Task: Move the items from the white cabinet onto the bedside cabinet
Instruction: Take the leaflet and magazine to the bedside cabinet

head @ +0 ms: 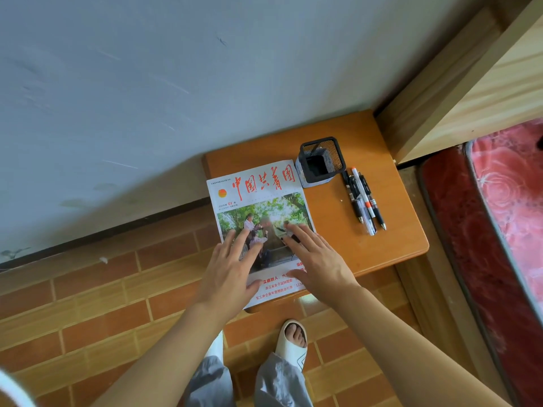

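The floor (97, 292) was of orange-brown brick-pattern tiles, and a pale grey wall (147, 83) stood behind the small orange bedside cabinet (382, 236). To the right of it was a light wooden bed frame (470, 92) with a red patterned mattress (505, 201).

On the cabinet's top lay a magazine (258, 195) with red Chinese letters and a photo on its cover. Its near edge and its left edge reached a little over the edge of the top. The left hand (229, 268) and the right hand (314, 259) both rested flat on the lower part of the cover, with the fingers straight and spread; neither grip closed around anything.

Just beside the magazine's upper right corner stood a black mesh pen holder (321, 161), upright. Near it, to the right, several pens (364, 201) lay side by side on the wood, touching one another.

Below, one foot in a white slipper (292, 342) and grey trousers (279, 383) were visible.
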The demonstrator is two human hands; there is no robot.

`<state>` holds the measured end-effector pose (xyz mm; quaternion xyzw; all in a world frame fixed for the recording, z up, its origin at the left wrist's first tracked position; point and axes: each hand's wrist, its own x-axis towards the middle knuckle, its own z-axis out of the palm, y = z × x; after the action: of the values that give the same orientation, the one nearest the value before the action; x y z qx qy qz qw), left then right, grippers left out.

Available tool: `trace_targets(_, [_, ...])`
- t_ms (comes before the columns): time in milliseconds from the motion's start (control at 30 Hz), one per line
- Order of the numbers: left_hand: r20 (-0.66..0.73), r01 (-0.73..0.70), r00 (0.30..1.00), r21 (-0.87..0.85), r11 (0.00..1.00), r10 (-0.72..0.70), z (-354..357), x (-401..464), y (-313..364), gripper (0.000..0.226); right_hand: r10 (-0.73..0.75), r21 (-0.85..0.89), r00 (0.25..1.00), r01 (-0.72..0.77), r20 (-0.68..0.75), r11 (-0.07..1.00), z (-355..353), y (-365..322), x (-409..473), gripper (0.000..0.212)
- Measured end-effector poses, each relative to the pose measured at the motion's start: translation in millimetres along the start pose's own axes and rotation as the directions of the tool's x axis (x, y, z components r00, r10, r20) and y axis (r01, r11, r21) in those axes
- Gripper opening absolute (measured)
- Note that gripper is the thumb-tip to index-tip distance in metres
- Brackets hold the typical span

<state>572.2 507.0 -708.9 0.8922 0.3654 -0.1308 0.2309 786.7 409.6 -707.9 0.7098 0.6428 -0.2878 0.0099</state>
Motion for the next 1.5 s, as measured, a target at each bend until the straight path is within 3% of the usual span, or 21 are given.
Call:
trace_targets(1000, [-0.034,0.001,0.999,-0.012,1.0,-0.001,-20.3,68.8,20.1,0.085,0.072,0.101,0.99,-0.06,-0.122,0.993,-39.9,47.3,37.5,0.079])
trace_targets(1500, [-0.016,-0.036,0.999,-0.028,0.999,0.035,-36.1,96.4,28.2,0.085,0.131,0.116,0.985,-0.117,-0.117,0.986,-56.4,65.0,50.8,0.081])
